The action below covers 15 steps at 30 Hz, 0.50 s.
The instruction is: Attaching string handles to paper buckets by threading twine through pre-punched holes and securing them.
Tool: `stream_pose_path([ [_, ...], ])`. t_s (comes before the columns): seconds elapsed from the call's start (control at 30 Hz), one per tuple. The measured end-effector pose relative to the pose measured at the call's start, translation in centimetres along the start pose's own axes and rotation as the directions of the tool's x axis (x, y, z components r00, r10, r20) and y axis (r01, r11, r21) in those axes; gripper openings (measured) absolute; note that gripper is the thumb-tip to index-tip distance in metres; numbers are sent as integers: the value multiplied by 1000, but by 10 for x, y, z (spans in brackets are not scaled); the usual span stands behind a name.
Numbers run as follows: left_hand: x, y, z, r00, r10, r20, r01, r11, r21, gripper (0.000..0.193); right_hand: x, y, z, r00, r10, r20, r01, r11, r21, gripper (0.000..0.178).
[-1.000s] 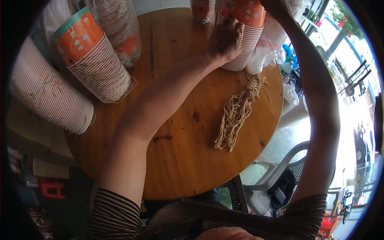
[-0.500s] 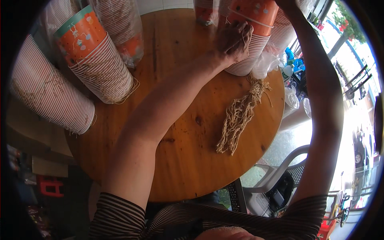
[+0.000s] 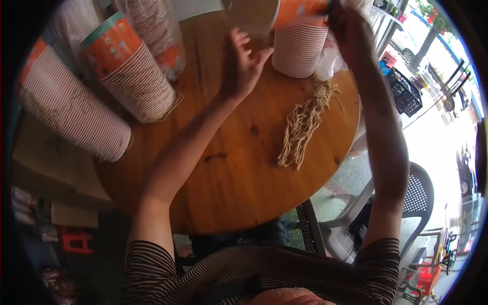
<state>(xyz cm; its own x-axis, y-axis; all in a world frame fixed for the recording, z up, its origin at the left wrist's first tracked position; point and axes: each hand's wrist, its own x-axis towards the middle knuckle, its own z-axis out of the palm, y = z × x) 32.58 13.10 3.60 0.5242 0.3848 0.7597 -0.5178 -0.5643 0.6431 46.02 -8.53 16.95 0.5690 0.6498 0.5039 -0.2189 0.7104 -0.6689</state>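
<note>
An orange paper bucket (image 3: 301,12), blurred by motion, is tilted sideways above a stack of white-rimmed paper buckets (image 3: 300,51) at the far side of the round table. My right hand (image 3: 351,33) is closed on its right end; the fingers are smeared. Left of that stack, my left hand (image 3: 245,68) is raised over the table with its fingers apart and nothing in them. A pale brownish surface, seemingly part of the tilted bucket, shows just above it. A bundle of tan twine (image 3: 304,127) lies on the table, near the stack's foot.
Several tall bucket stacks (image 3: 81,107) lean at the left of the wooden table (image 3: 223,178), some tied with twine, some in clear plastic. Crumpled clear plastic (image 3: 330,63) lies beside the far stack. A grey chair (image 3: 419,188) and a black crate (image 3: 405,91) stand at the right.
My left hand has left the far stack, moved left and opened. The top orange bucket has come up and tipped sideways with my right hand, which has moved slightly left and down.
</note>
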Motion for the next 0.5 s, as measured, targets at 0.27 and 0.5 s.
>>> stream_pose_path([
  [0.27, -137, 108, -163, 983, 179, 34, -180, 919, 351, 54, -180, 169, 57, 880, 319, -352, -349, 937, -24, 20],
  [0.5, -175, 173, -249, 905, 59, 421, -290, 811, 508, 14, -244, 185, 116, 790, 558, -254, -594, 598, -538, 42],
])
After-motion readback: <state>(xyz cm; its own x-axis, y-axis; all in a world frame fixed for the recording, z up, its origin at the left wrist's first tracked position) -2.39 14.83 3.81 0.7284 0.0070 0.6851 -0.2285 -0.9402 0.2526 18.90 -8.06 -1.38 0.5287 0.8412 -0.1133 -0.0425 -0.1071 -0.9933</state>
